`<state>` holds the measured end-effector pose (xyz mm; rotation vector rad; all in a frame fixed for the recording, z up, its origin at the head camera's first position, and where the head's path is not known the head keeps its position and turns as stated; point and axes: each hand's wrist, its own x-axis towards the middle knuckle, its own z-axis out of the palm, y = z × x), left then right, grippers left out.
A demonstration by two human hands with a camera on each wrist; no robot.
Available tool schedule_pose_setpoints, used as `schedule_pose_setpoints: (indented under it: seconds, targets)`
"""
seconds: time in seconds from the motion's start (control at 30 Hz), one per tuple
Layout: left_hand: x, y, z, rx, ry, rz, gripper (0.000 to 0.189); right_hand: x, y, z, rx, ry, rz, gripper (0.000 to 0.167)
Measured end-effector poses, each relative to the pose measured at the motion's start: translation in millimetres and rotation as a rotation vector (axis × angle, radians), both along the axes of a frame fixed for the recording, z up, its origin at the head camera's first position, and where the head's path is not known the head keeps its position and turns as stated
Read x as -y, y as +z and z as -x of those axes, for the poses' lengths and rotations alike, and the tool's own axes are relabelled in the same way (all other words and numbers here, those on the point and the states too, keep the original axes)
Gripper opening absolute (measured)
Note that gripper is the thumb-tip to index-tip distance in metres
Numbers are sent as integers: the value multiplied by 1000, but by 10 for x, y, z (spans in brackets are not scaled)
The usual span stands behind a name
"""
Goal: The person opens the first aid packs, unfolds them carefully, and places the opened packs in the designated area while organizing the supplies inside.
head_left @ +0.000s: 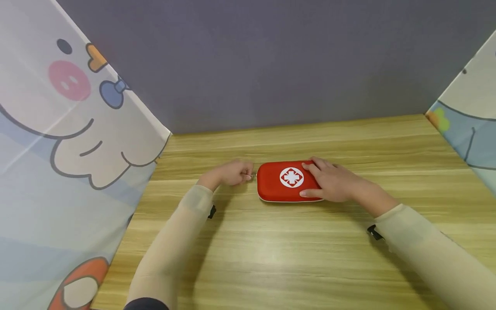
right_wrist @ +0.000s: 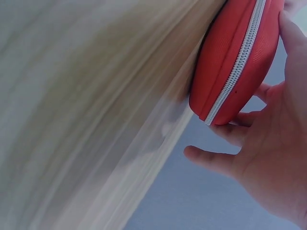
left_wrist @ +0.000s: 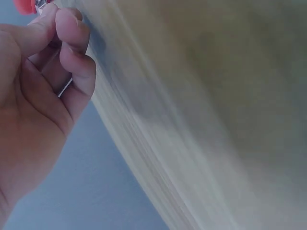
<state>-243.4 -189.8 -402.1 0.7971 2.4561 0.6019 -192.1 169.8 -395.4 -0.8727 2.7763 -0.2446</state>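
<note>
A red first-aid case (head_left: pixel 269 183) with a white cross emblem lies flat on the wooden table. At its left end, my left hand (head_left: pixel 234 173) pinches the small metal zipper pull (left_wrist: pixel 41 4) between thumb and curled index finger. My right hand (head_left: pixel 335 183) grips the case's right end, its thumb and index finger over the top and other fingers around the end and far side. In the right wrist view a silver zipper (right_wrist: pixel 235 67) runs along the case's side, its teeth closed where visible. The little finger sticks out past the case.
The wood-grain table (head_left: pixel 271 254) meets a grey wall panel (head_left: pixel 271 64) at the back. Cartoon-printed cloth (head_left: pixel 46 172) borders the left side, and another printed cloth (head_left: pixel 472 129) borders the right.
</note>
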Motion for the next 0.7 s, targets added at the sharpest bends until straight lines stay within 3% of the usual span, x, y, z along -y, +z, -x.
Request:
schedule_pose_setpoints:
  seconds: [0.23,0.47,0.7]
  targets:
    - [20,20,-309,98,-13,-46,26,-8,0,9,-20,6,21,100]
    - [-6,-20,-441,39,-48,-79,26,-23,-2,79,-12,-2,23,98]
    - [-52,-4,-547,19,-24,-76,24,-26,-1,122,2,1,27,100]
